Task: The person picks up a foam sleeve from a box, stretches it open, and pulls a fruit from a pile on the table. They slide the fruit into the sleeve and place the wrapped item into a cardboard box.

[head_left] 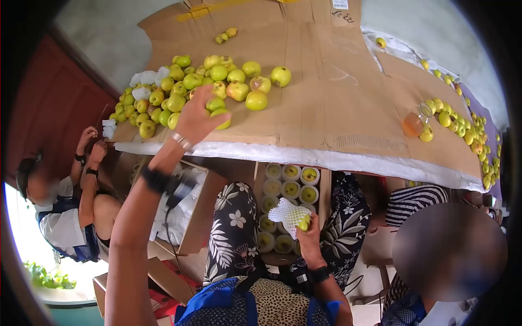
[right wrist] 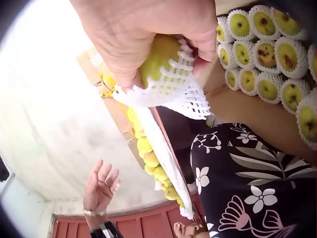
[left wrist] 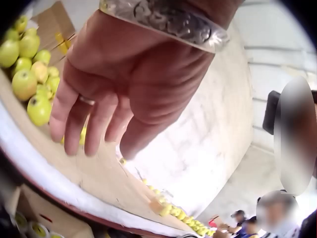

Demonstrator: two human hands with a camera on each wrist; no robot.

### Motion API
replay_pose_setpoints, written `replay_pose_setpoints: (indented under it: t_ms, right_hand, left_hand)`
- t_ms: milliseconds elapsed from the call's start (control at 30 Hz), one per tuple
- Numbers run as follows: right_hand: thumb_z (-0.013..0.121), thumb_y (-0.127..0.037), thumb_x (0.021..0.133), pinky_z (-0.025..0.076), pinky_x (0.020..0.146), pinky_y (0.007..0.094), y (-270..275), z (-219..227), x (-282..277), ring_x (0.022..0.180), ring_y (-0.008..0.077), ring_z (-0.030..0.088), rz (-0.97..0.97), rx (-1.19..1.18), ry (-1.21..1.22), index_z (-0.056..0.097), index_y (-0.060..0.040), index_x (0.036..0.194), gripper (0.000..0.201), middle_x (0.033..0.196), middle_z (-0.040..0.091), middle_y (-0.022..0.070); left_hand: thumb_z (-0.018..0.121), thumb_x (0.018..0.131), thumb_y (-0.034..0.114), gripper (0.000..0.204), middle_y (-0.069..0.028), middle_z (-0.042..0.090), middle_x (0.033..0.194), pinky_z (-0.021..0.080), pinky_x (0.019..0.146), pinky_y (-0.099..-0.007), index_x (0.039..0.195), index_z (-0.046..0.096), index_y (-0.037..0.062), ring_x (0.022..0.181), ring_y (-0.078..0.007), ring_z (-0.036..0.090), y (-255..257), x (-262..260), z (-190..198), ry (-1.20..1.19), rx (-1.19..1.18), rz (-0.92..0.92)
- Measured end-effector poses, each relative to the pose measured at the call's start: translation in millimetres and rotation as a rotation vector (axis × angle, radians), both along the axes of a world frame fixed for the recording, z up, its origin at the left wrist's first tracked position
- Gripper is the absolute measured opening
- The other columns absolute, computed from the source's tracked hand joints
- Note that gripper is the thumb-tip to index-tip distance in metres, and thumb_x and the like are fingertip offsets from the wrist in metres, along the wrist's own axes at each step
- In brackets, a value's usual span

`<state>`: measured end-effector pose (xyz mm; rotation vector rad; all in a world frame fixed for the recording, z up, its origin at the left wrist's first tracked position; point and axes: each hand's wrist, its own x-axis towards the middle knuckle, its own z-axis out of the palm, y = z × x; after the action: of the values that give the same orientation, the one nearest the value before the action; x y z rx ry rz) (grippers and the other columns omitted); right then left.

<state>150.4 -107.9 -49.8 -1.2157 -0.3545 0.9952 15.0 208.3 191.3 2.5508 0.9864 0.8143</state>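
Observation:
My left hand (head_left: 197, 118) reaches over the near edge of a heap of green-yellow apples (head_left: 175, 102), fingers spread and relaxed. In the left wrist view the same hand (left wrist: 131, 79) has nothing in its palm. Down over my lap, my right hand (head_left: 310, 239) grips a green apple (right wrist: 161, 59) partly covered by a white foam net (right wrist: 185, 94). The net's loose end flares out beyond the fruit. Below it, a cardboard box (head_left: 324, 201) between my knees holds rows of netted apples (head_left: 291, 190).
Cardboard (head_left: 326, 108) covers the table, with white padding (head_left: 326, 162) along its front edge. A jar of amber liquid (head_left: 413, 125) stands at the right beside more apples (head_left: 462, 127). An open box of white nets (head_left: 185, 212) is on my left. People sit on both sides.

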Motion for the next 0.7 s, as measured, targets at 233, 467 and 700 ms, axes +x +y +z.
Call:
replay_pose_setpoints:
  t_ms: [233, 467, 700]
  right_hand:
    - [0.055, 0.013, 0.069, 0.045, 0.082, 0.0254, 2, 22, 0, 0.098, 0.015, 0.053, -0.051, -0.008, 0.14, 0.036, -0.0007, 0.12, 0.056, 0.108, 0.051, 0.0086]
    - [0.052, 0.015, 0.068, 0.044, 0.08, 0.023, 0, 21, 5, 0.097, 0.013, 0.051, -0.037, 0.009, 0.209, 0.039, -0.0019, 0.118, 0.055, 0.107, 0.049, 0.0055]
    - [0.053, 0.011, 0.075, 0.043, 0.086, 0.0257, 5, 34, 3, 0.099, 0.0136, 0.051, -0.038, 0.049, 0.256, 0.041, -0.0019, 0.117, 0.045, 0.107, 0.05, 0.0048]
  left_hand:
    - [0.073, 0.056, 0.048, 0.085, -0.0165, 0.053, 0.113, 0.035, 0.091, -0.0415, 0.121, 0.039, 0.005, 0.111, -0.0295, 0.047, 39, 132, -30, 0.46, 0.031, 0.433]
    - [0.069, 0.059, 0.045, 0.065, -0.0128, 0.058, 0.108, 0.037, 0.088, -0.0431, 0.109, 0.052, 0.0075, 0.107, -0.0288, 0.051, 83, 164, -53, 0.696, -0.082, 0.464]
    - [0.069, 0.058, 0.05, 0.074, -0.0138, 0.056, 0.111, 0.038, 0.087, -0.0479, 0.114, 0.049, 0.0073, 0.107, -0.03, 0.05, 91, 166, -74, 0.415, 0.064, 0.544]
